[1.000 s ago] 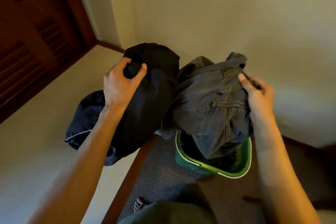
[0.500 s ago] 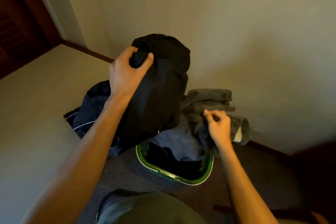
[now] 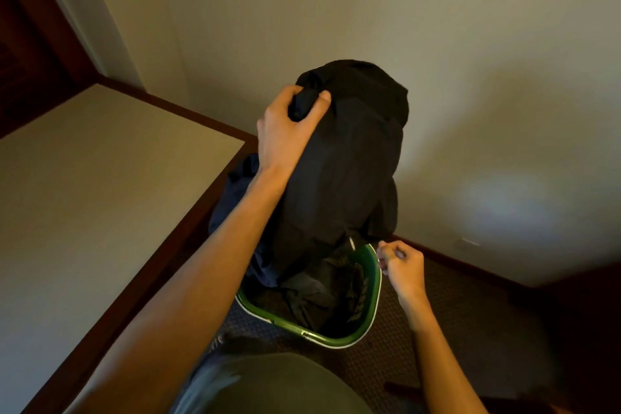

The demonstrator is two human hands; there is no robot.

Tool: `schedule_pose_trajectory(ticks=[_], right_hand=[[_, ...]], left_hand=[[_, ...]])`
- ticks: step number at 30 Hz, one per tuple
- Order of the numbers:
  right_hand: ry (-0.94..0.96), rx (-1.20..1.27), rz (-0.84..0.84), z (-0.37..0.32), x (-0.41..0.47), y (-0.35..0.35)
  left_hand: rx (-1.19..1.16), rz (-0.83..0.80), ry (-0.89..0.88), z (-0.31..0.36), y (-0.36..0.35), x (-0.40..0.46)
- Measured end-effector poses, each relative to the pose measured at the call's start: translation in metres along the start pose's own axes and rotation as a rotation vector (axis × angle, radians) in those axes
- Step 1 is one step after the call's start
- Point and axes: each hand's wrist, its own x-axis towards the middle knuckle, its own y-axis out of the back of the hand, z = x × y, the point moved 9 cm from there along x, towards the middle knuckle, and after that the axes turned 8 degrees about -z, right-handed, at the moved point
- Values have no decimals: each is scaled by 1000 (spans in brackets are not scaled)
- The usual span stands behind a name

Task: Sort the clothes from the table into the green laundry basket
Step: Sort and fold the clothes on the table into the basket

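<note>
Gone from the right hand (image 3: 401,267) is the grey pair of trousers it held over the basket a second ago; half a second ago that hand was pushing them down at the rim, and now they lie inside the green laundry basket (image 3: 372,326), a dim grey heap among other dark cloth. The left hand (image 3: 285,131) has meanwhile carried its load rightward, off the tabletop (image 3: 100,185) and over the basket.

That load is a black garment (image 3: 349,171), held high by a bunched fold so that its length hangs straight down and its lower edge meets the basket's opening. Holding it from the top like this looks deliberate: the cloth can drop in under its own weight rather than drape over the rim. A second, dark blue garment (image 3: 235,202) hangs behind the left forearm, partly hidden; whether the left hand grips it too or it only trails along with the black one cannot be told from here.

The left hand is closed tight, fingers and thumb curled round the gathered fold of black cloth. The right hand sits low, just beside the basket's far rim, fingers loosely curled and thumb near the fingertips; it seems to hold nothing, though a thin bit of cloth pinched there cannot be ruled out.

The basket stands on the carpeted floor (image 3: 470,329), close against the tabletop's dark wooden edge.
</note>
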Motion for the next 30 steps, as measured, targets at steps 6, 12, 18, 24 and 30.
schedule_pose_trajectory(ticks=[6, 12, 18, 24, 30], right_hand=[[-69, -30, 17, 29, 11, 13], [-169, -5, -35, 53, 4, 2], [-243, -24, -120, 82, 1, -20], [-310, -37, -200, 104, 3, -49], [-345, -99, -306, 126, 11, -79]], left_hand=[[119, -194, 208, -99, -46, -30], [427, -643, 531, -229, -50, -103], [312, -714, 658, -271, -38, -140], [268, -788, 720, -287, -41, -170], [339, -963, 718, -295, -71, -190]])
